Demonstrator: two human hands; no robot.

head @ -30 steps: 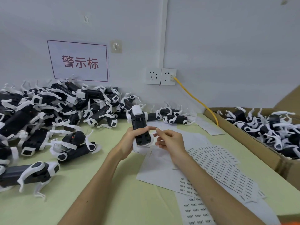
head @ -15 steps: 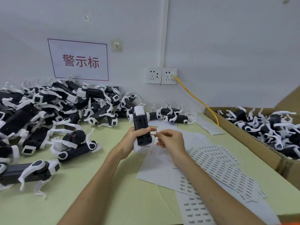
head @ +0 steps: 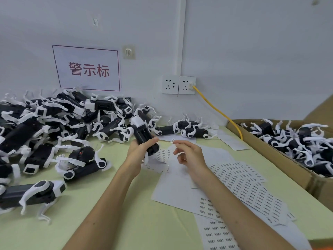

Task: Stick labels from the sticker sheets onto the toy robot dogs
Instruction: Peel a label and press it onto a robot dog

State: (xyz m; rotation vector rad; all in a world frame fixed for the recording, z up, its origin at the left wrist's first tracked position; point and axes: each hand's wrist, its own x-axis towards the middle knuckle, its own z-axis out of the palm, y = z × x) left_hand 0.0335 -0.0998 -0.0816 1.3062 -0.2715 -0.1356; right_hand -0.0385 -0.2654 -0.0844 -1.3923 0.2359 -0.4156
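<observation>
A single wide-angle view, worn on the head, looks forward and down, close over the left hand (head: 138, 152) and right hand (head: 189, 154). It faces across the surface (head: 108, 222) to the wall (head: 252, 51) at 12 o'clock.

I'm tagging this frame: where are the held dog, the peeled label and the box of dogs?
held dog (head: 142, 134), head view, on its black body.
label (head: 172, 141), head view, on the middle of the small white tag.
box (head: 281, 158), head view, on its near cardboard wall.
</observation>
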